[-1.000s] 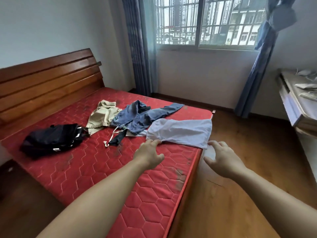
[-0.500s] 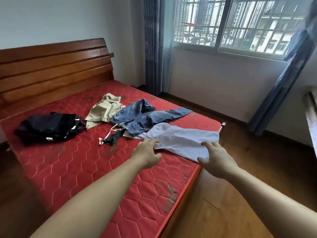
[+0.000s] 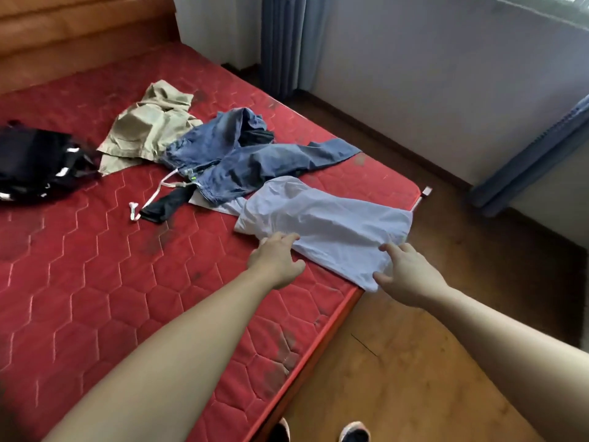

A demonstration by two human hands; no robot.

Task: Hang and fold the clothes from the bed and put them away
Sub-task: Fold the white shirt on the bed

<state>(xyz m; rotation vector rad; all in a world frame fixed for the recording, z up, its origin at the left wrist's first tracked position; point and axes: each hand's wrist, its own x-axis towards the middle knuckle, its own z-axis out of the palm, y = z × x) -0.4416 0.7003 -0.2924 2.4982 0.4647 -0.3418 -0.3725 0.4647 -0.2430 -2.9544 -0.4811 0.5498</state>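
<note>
pale blue thin cloth shirt (image 3: 331, 231) at red quilted bed (image 3: 95, 282) corner, long axis left-right. left hand (image 3: 275, 261), right hand (image 3: 406, 275) both touch near edge, fingers loose, gripping nothing yet.

Bare red mattress (image 3: 95, 282) open toward viewer; blue jeans (image 3: 255, 164) and khaki garment (image 3: 149, 129) crowd far side.

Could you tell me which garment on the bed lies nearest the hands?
The pale white garment at the mattress edge; both hands reach it, unlike the blue, beige and black ones.
</note>
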